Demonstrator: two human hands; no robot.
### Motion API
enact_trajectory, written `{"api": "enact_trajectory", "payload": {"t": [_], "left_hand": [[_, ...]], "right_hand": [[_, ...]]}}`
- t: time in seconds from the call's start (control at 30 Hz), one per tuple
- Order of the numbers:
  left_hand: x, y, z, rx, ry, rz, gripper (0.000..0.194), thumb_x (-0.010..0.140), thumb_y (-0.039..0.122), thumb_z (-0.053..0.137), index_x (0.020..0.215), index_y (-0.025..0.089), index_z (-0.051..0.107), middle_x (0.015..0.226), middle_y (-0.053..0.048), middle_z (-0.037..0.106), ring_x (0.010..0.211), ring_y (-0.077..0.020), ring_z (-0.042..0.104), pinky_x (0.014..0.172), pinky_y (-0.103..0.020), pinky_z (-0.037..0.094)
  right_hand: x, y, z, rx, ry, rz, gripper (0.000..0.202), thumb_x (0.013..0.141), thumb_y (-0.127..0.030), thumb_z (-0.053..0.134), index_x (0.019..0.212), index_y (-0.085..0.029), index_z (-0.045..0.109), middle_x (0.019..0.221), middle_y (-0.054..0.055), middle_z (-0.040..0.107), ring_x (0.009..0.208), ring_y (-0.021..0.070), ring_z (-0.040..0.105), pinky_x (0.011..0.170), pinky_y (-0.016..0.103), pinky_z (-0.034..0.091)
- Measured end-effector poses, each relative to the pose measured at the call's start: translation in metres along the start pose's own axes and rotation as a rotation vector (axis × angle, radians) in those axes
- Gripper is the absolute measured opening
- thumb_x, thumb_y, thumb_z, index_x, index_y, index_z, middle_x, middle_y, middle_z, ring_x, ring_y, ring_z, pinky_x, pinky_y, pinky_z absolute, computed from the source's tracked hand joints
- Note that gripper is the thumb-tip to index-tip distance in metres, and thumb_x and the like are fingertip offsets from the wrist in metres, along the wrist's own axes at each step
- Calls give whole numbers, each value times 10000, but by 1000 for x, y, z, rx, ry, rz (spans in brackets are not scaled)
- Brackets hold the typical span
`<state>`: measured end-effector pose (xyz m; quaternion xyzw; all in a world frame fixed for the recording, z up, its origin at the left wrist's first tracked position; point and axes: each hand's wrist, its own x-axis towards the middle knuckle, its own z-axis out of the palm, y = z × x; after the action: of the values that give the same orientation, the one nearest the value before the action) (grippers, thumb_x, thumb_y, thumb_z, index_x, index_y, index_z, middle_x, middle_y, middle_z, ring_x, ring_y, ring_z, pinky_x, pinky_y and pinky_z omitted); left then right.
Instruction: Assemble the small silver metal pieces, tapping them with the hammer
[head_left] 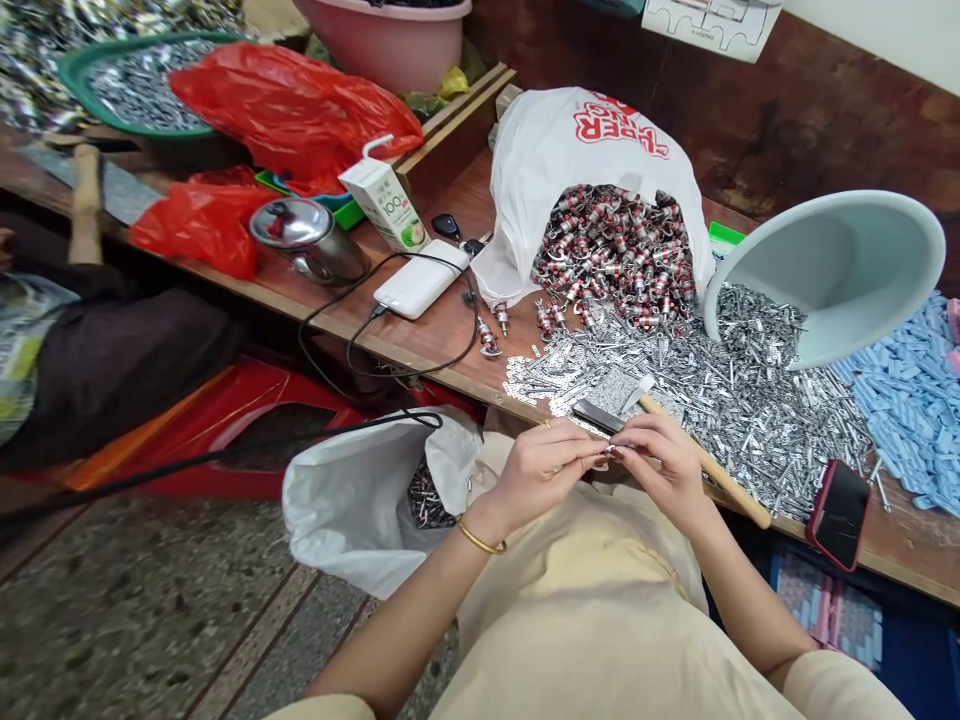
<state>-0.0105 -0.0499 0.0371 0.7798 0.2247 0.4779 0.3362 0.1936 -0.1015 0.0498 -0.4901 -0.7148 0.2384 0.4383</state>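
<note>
My left hand and my right hand meet at the table's front edge, fingertips pinched together. Between them is a small metal piece, too small and covered to name. Just beyond my fingers lie a dark flat metal bar and a hammer with a wooden handle. A heap of small silvery metal parts spreads behind and to the right. Past it, a white plastic bag lies open, spilling small red-and-silver metal fittings.
A grey bucket lies tipped over the metal parts. Light blue pieces and a phone are at right. Leftward are a power bank with a looping cable, a drink carton and a metal cup. A white sack stands open below.
</note>
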Motion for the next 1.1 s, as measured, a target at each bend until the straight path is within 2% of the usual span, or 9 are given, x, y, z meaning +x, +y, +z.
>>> {"api": "enact_trajectory", "payload": {"t": [0.07, 0.23, 0.3, 0.43, 0.53, 0.57, 0.67, 0.83, 1.1], "left_hand": [[0, -1, 4, -19, 0, -37, 224, 921, 108, 647, 1043, 223, 795, 845, -52, 759, 764, -133, 681, 705, -248, 555], [-2, 2, 32, -234, 237, -332, 116, 917, 207, 691, 946, 217, 803, 941, -75, 742, 889, -168, 701, 777, -283, 582], [-2, 1, 42, -313, 283, -413, 118, 925, 229, 683, 940, 205, 798, 949, -82, 748, 892, -174, 706, 771, -280, 585], [-3, -9, 44, -340, 272, -558, 149, 898, 305, 717, 888, 179, 797, 822, -62, 726, 746, -146, 673, 669, -234, 546], [-3, -20, 35, -406, 234, -705, 238, 856, 389, 749, 861, 154, 785, 796, -62, 729, 706, -144, 660, 664, -237, 538], [-3, -24, 33, -432, 222, -753, 267, 838, 412, 762, 860, 147, 781, 799, -65, 737, 708, -148, 661, 674, -243, 541], [-4, -32, 26, -476, 218, -852, 329, 775, 455, 804, 843, 135, 774, 787, -63, 745, 701, -151, 652, 683, -252, 538], [-5, -40, 16, -511, 236, -908, 355, 710, 464, 840, 811, 130, 774, 741, -46, 730, 671, -139, 627, 665, -246, 519], [-5, -54, 3, -480, 162, -906, 362, 681, 470, 841, 794, 133, 768, 704, -39, 728, 639, -137, 628, 645, -244, 522]], "right_hand": [[-2, 1, 3, 14, 51, 20, 148, 950, -197, 636, 1033, -257, 742, 953, 59, 677, 900, 194, 672, 774, 337, 582], [-11, 2, 24, 186, 290, 201, 124, 939, -242, 655, 989, -271, 764, 921, 49, 646, 804, 182, 655, 665, 316, 570], [-12, 7, 28, 270, 319, 292, 118, 943, -288, 649, 966, -262, 762, 919, 49, 637, 751, 174, 642, 623, 315, 566], [8, 41, -8, 141, 49, 290, 177, 964, -325, 592, 1000, -257, 752, 941, 63, 673, 846, 213, 643, 728, 368, 571], [36, 88, -60, -323, 198, 212, 218, 958, -217, 530, 998, -249, 742, 1036, 91, 689, 985, 263, 607, 858, 441, 526], [45, 104, -75, -475, 166, 173, 266, 947, -163, 493, 962, -238, 748, 1038, 105, 695, 1009, 281, 586, 895, 468, 500], [65, 145, -102, -712, -107, 81, 368, 898, -49, 424, 929, -212, 753, 1032, 123, 709, 978, 290, 549, 891, 453, 472], [69, 175, -106, -852, -261, -19, 380, 865, -11, 409, 893, -188, 744, 926, 122, 696, 914, 282, 534, 814, 395, 462], [61, 171, -105, -819, -229, 61, 278, 924, -134, 460, 930, -201, 730, 1027, 132, 686, 959, 293, 548, 847, 422, 471]]}}
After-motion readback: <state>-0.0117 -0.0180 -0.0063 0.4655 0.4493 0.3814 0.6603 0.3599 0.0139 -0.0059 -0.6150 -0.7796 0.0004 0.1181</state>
